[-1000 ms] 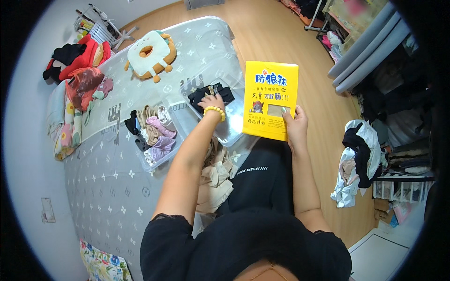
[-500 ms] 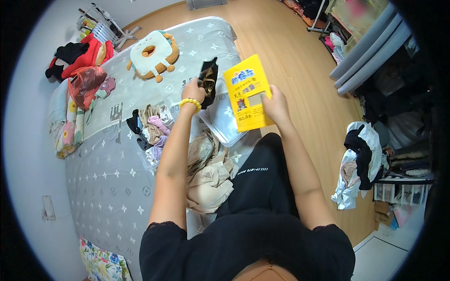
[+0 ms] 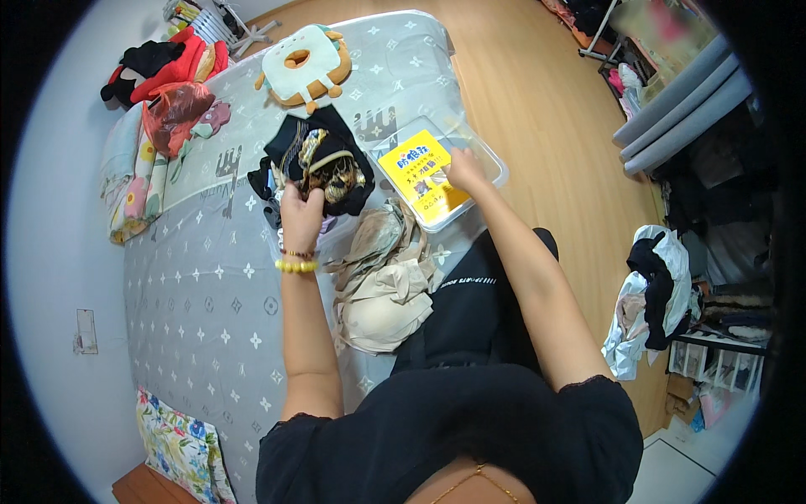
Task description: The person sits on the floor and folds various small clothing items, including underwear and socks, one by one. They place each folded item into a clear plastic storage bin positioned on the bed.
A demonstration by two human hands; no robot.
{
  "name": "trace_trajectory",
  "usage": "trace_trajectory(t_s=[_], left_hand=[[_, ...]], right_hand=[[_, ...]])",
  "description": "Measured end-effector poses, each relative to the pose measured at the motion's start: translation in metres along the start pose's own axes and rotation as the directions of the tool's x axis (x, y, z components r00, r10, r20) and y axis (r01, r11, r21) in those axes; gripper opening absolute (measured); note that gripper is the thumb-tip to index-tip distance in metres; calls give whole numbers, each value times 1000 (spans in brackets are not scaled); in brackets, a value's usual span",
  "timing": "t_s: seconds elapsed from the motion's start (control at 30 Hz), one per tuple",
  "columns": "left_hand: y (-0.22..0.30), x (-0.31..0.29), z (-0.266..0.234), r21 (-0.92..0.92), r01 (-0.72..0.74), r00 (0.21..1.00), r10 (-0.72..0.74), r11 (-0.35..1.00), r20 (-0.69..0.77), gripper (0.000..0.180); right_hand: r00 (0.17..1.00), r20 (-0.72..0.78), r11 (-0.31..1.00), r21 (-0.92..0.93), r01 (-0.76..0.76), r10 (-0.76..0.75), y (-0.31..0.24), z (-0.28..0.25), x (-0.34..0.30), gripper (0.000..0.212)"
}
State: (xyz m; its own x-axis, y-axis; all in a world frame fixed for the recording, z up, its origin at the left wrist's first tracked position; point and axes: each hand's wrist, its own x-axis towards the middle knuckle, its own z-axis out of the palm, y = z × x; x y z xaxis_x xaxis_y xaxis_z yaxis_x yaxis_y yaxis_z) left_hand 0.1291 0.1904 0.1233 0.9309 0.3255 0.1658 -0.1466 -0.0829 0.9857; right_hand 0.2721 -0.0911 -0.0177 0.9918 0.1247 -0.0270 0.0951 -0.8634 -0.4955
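Head: cloth (image 3: 336,155) in L hand (image 3: 302,217); pkt (image 3: 416,175) at R hand (image 3: 464,171).

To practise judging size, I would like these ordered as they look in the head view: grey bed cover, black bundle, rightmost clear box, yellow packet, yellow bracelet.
1. Grey bed cover
2. Black bundle and rightmost clear box: look alike; nearness to the camera makes ranking unsure
3. Yellow packet
4. Yellow bracelet

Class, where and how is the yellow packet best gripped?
Probably by its right edge, coming from above on the right, thumb over its face and fingers beneath: the yellow packet is flat and broad-faced, and the right hand is at that edge.
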Motion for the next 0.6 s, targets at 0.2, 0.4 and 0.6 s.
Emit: trace_trajectory(t_s=[0.2, 0.4, 0.6], left_hand=[[-10, -48, 21, -406, 273, 960, -217, 872, 178, 31], [-12, -72, 62, -482, 444, 890, -308, 756, 337, 34], [-9, -86, 73, -493, 483, 870, -333, 724, 365, 58]], right_hand=[[885, 396, 351, 887, -300, -246, -39, -52, -59, 52], [836, 369, 214, 928, -305, -407, -60, -101, -127, 78], [952, 163, 369, 928, -59, -258, -41, -103, -148, 59]])
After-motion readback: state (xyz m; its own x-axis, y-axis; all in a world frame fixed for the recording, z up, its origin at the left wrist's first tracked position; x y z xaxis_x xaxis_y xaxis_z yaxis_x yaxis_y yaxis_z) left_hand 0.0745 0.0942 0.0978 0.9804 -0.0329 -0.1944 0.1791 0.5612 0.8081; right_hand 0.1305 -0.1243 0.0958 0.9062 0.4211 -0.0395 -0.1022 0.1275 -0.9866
